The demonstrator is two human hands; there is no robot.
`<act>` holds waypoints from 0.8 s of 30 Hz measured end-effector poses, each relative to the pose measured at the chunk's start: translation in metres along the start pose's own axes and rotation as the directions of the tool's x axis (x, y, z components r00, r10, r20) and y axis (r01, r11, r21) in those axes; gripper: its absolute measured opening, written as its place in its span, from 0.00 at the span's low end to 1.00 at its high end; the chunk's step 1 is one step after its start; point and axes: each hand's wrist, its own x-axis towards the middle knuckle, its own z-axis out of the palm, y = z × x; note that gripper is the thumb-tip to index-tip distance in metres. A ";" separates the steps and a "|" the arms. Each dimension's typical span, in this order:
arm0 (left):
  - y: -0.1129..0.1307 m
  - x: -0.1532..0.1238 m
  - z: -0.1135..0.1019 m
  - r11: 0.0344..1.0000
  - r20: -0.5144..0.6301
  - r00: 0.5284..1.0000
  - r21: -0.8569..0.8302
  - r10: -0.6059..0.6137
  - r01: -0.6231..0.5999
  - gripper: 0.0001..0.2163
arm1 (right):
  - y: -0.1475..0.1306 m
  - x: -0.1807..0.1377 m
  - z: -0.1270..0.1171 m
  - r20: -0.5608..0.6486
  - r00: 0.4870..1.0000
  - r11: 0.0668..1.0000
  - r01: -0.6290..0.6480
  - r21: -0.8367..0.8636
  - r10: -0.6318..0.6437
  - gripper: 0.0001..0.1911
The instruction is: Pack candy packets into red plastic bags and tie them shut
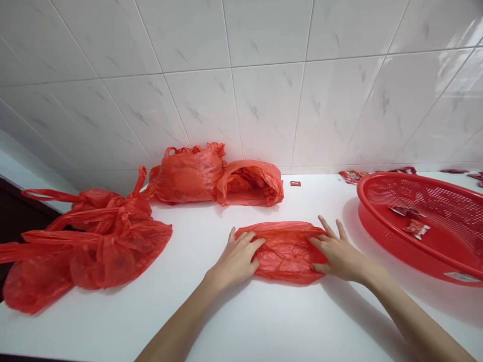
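Note:
A red plastic bag (285, 251) lies on the white table in front of me, its rim spread into a wide oval and its inside crumpled. My left hand (236, 254) is at the bag's left end, fingers apart, with the fingertips and thumb reaching over the rim. At the right end is my right hand (337, 251). Two of its fingers are raised away from the bag, while the thumb and other fingers touch the rim and inner side. Neither hand is closed around the plastic. The bag's outer sides under my palms are hidden.
Tied, filled red bags (109, 251) sit at the left. Against the tiled wall (264, 110) stand a full red bag (190, 176) and an open-mouthed red bag (251, 183). A small red packet (295, 183) lies nearby. At right, a red perforated basket (377, 241) holds a few packets.

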 end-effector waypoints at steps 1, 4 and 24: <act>-0.002 0.000 -0.001 1.000 0.014 1.000 0.001 -0.028 0.028 0.28 | 0.002 -0.001 -0.001 0.003 1.000 1.000 -0.024 0.004 0.024 0.22; -0.005 0.001 0.000 0.999 0.055 0.997 -0.005 -0.049 0.049 0.31 | 0.004 -0.004 -0.006 -0.053 0.999 1.000 -0.009 0.013 0.009 0.23; -0.002 0.004 0.012 0.985 -0.041 0.984 0.019 0.172 -0.171 0.18 | -0.001 0.013 0.023 -0.469 0.835 0.957 0.237 -0.168 -0.289 0.11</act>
